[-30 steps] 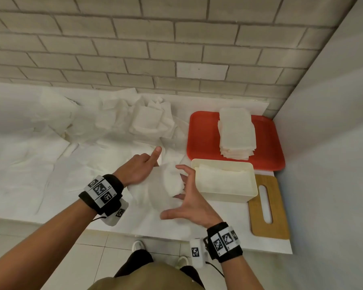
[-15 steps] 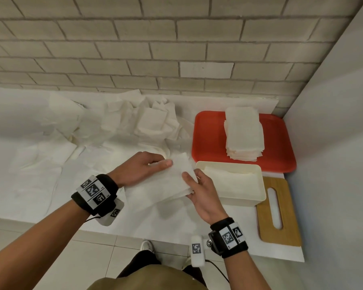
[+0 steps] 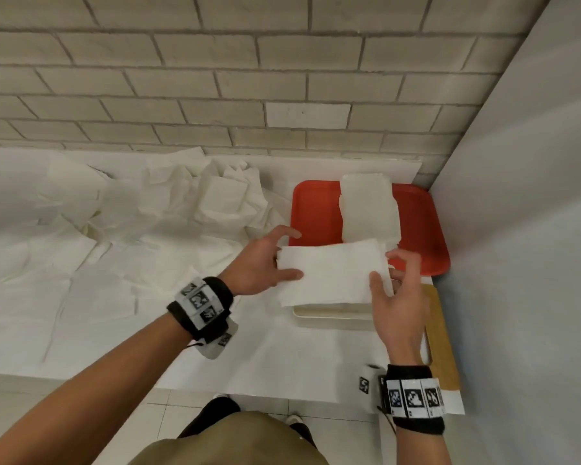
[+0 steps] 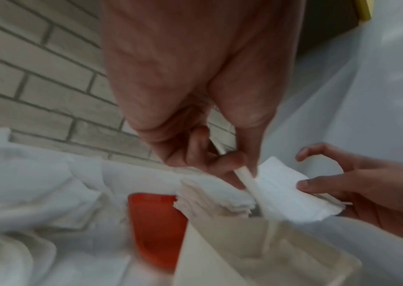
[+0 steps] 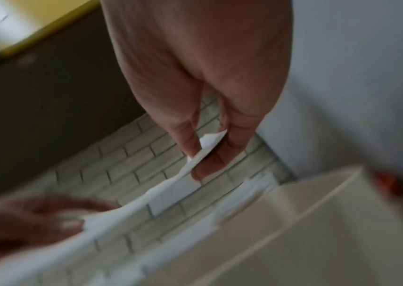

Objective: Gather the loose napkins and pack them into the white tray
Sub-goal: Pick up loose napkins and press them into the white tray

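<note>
A folded white napkin [image 3: 329, 273] hangs flat above the white tray [image 3: 329, 313], hiding most of it. My left hand [image 3: 265, 260] pinches the napkin's left end and my right hand [image 3: 394, 283] pinches its right end. In the left wrist view the napkin [image 4: 283, 191] sits between the left fingers [image 4: 219, 166] and the right hand [image 4: 357, 185], over the tray [image 4: 256, 257]. The right wrist view shows thumb and finger [image 5: 210, 160] pinching the napkin's corner [image 5: 195, 160] above the tray [image 5: 305, 232]. Loose napkins [image 3: 222, 199] lie heaped at the back left.
A red tray [image 3: 316, 213] behind the white tray carries a neat stack of napkins [image 3: 369, 206]. A wooden lid [image 3: 441, 337] with a slot lies to the right. White paper covers the table [image 3: 81, 297]. A brick wall stands behind, a grey wall close on the right.
Both hands lifted the folded napkin from the table in front of me and carried it right, so it now hangs over the white tray.
</note>
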The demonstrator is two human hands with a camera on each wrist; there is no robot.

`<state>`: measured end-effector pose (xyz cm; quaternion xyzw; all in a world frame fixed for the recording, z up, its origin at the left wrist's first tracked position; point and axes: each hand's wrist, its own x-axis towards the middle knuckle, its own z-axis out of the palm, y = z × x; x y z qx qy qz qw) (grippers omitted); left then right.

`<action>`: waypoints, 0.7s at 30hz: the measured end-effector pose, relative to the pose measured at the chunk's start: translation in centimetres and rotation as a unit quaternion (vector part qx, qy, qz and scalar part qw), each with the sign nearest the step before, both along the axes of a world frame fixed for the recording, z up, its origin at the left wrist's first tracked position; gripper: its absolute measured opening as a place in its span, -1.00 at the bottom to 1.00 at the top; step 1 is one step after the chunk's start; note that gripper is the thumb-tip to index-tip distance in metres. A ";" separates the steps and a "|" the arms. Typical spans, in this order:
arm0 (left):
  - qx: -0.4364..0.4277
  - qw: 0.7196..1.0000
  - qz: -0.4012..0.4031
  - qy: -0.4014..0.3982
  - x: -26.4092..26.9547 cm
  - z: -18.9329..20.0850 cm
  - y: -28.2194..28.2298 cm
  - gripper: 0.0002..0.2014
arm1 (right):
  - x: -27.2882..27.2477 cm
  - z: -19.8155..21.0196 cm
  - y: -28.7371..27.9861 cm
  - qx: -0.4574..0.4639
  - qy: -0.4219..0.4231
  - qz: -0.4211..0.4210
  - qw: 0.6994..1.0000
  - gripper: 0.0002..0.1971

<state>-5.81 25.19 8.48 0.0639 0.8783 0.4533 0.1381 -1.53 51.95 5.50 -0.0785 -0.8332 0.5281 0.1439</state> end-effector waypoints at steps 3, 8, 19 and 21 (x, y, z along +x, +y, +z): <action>-0.111 0.993 -0.004 0.035 -0.6 -3.7 3.6 -0.37 | -0.8 -2.9 1.8 0.269 -0.011 0.005 0.963 -0.75; -0.312 0.945 -0.055 0.085 0.1 -6.9 6.9 -0.41 | -1.4 -5.3 1.5 0.399 -0.166 0.050 0.900 -0.76; -0.269 0.931 -0.038 0.244 1.7 -8.3 4.6 -0.82 | -2.4 -3.5 -0.8 0.370 -0.355 0.149 0.845 -0.51; -0.226 0.942 0.023 0.248 1.8 -7.9 2.5 -0.84 | -2.4 -2.6 -1.4 0.379 -0.324 0.123 0.858 -0.55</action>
